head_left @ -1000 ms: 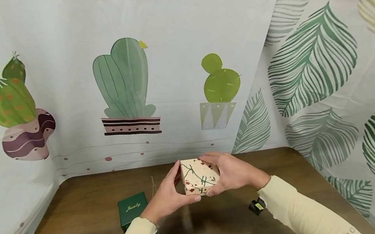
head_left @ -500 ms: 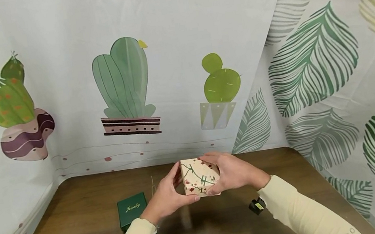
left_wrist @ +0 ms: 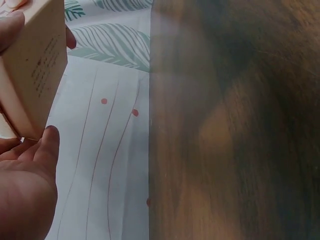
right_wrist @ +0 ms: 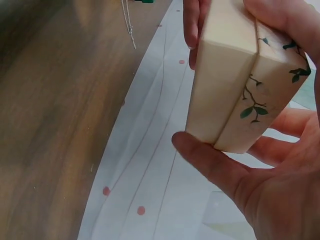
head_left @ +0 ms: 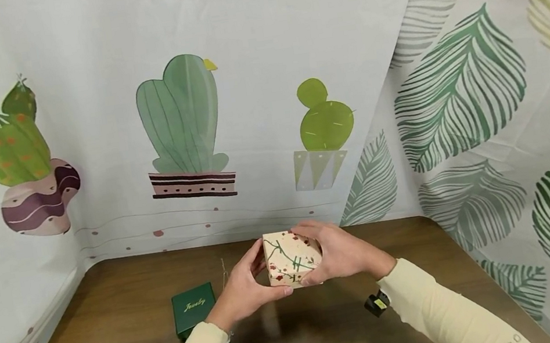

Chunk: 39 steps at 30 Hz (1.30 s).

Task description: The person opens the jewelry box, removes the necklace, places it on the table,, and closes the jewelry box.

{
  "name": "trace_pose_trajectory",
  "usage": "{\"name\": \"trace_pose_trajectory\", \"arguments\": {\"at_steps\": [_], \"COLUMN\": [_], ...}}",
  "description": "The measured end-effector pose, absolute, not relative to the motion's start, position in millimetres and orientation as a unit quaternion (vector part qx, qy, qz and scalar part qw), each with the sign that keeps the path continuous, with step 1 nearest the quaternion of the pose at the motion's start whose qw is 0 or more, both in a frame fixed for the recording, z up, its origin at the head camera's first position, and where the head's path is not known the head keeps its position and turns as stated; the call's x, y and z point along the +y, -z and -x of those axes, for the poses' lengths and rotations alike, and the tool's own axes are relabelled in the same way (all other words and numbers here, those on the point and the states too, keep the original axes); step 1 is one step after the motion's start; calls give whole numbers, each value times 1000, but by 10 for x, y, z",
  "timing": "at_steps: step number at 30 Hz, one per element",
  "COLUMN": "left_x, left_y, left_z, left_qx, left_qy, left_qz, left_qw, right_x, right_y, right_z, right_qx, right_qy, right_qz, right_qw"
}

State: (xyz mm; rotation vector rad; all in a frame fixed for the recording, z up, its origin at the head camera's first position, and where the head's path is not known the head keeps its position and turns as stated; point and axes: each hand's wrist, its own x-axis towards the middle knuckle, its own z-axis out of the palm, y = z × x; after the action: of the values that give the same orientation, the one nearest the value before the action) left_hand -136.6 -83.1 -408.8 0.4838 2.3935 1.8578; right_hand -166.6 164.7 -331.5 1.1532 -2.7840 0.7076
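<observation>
A small cream box (head_left: 293, 257) printed with green stems and red flowers is held up over the table by both hands. My left hand (head_left: 246, 288) grips its left side, thumb along the near lower edge. On the opposite side, my right hand (head_left: 341, 249) holds it between thumb and fingers. The right wrist view shows a seam between the plain part of the box (right_wrist: 222, 85) and its patterned part. Small printed text marks the plain face of the box (left_wrist: 42, 65) in the left wrist view.
A dark green box (head_left: 194, 309) lettered "Jewelry" lies on the brown wooden table (head_left: 125, 309), left of the left hand. Beside it is a thin silver chain (right_wrist: 128, 22), partly hidden in the head view. Patterned cloth (head_left: 252, 81) hangs behind the table.
Both hands keep their hold on the cream box. Hands and box have shifted only very slightly leftward; the green box and chain stay in place.
</observation>
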Motion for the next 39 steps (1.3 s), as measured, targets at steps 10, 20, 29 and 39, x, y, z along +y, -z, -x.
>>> {"name": "trace_pose_trajectory", "arguments": {"at_steps": [10,20,29,39], "left_x": [-844,-837,-827,-826], "left_y": [3983,3940,3935,3957], "left_z": [1342,1348,1364,1351], "left_qx": [820,836,832,826], "left_qy": [-548,-524,-531,-540], "left_qz": [-165,-162,-161,-162], "left_qw": [24,21,17,20], "right_x": [1639,1635,1637,1650], "right_y": [3333,3317,3288,3258], "right_z": [1662,1655,1652,1645], "right_qx": [-896,-896,-900,-901], "right_qy": [-241,-239,-231,-230], "right_qz": [-373,-373,-370,-368], "right_qw": [25,18,25,31]}}
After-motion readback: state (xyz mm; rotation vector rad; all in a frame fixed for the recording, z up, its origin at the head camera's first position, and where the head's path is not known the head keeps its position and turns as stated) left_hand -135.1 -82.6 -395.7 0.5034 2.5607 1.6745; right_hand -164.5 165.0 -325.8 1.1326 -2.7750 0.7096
